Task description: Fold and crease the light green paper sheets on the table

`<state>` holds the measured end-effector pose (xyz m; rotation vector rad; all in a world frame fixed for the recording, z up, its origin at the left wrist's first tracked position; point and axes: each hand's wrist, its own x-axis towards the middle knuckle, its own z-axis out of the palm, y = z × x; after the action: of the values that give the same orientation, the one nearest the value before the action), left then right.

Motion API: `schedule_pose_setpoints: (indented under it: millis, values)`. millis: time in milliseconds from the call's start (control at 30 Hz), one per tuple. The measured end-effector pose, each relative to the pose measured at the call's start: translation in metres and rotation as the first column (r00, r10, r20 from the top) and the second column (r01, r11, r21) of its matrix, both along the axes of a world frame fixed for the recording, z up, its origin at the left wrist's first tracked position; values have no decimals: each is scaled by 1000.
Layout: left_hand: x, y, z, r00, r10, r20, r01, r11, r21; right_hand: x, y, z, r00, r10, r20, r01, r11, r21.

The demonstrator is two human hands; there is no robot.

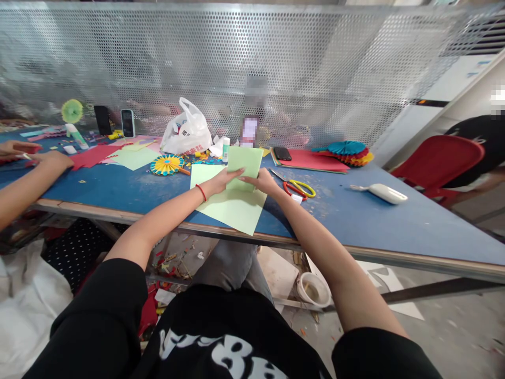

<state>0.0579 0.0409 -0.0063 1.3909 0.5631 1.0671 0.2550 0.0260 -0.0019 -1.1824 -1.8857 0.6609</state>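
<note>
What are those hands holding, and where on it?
Left hand and right hand pinch the light green paper sheet along its fold, one at each side.

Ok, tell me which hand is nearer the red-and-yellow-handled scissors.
Right. The right hand, holding the light green paper sheet, sits beside the scissors; the left hand holds it farther away.

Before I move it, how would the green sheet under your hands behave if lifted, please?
Probably floppy: the green sheet bends up between the left hand and right hand. Likely light and slides easily; its corner reaches the table edge.
</note>
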Motion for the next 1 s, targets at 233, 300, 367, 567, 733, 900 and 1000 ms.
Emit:
schedule_pose_setpoints:
  millis: [233, 300, 367, 567, 733, 900, 1000]
  values:
    - [1, 2, -3, 995, 77, 69, -79, 997, 23, 4, 7, -3, 998, -61, 13, 61, 998, -11]
    - [2, 5, -5, 989, 115, 89, -116, 993, 5, 5, 9, -2, 997, -72, -10, 72, 997, -10]
    - [2, 8, -5, 985, 142, 102, -141, 990, -20, 5, 10, -1, 997, -66, -44, 66, 998, -12]
    - [1, 7, -3, 981, 164, 100, -157, 985, -74, 2, 8, -1, 991, -10, -130, 3, 999, -52]
    - [1, 3, 0, 984, 155, 87, -146, 984, -102, 1, 5, 0, 988, 21, -150, -35, 995, -90]
    - [0, 2, 2, 985, 138, 103, -127, 986, -109, -1, 1, 3, 990, 16, -143, -29, 995, -95]
    - [1, 3, 1, 983, 145, 113, -132, 985, -111, -3, -4, 7, 989, 22, -144, -34, 996, -85]
